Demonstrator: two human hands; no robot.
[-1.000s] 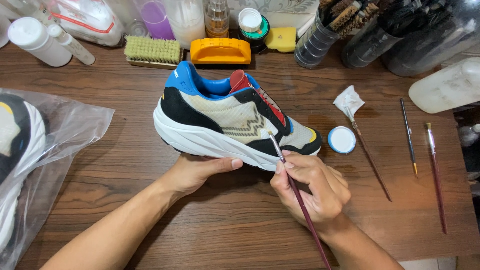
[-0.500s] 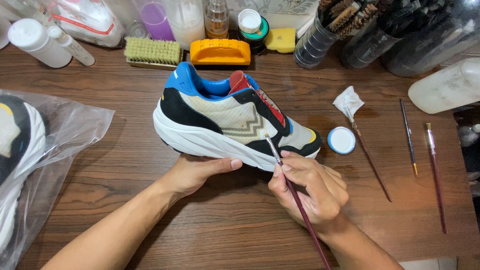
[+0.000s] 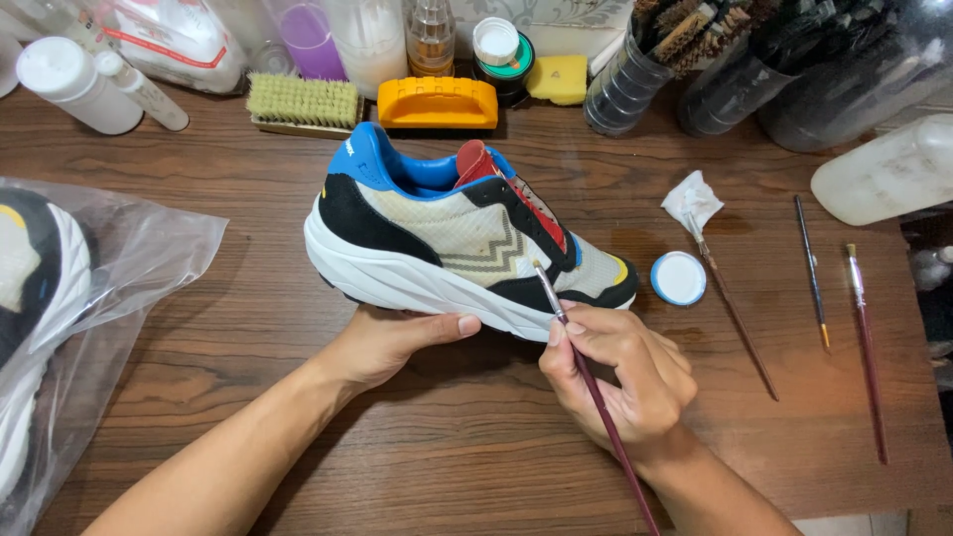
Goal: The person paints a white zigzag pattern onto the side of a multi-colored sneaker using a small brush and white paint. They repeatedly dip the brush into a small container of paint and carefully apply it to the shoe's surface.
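**Sneaker upright on table, brush tip at its side**

The sneaker [image 3: 457, 243] stands on its sole mid-table [image 3: 298, 417], long axis left to right, toe pointing right. The left hand [image 3: 392, 342] braces the white sole, fingers pressed against it. The right hand [image 3: 620, 377] pinches a thin paintbrush [image 3: 586, 372], bristles touching the dark side panel.
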